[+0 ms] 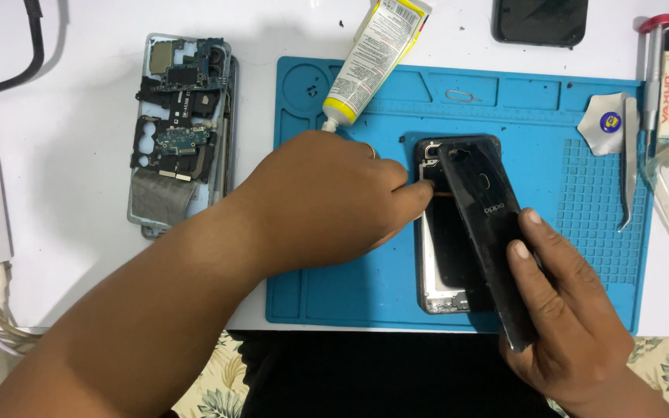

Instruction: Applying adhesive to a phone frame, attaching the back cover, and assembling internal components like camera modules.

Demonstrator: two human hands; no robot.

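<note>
The right hand is gripping the black back cover, tilted over the opened phone at the mat's centre. The left hand, fingers curled, is pressing the phone's ten-o'clock corner; a slip could misalign the cover.

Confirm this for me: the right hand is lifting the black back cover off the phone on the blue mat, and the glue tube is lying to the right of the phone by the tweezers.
Wrong on the tube. The head view shows the glue tube up left of the phone, its nozzle above the left hand, far from the tweezers. The rest holds: the right hand lifts the black back cover on the blue mat.
</note>
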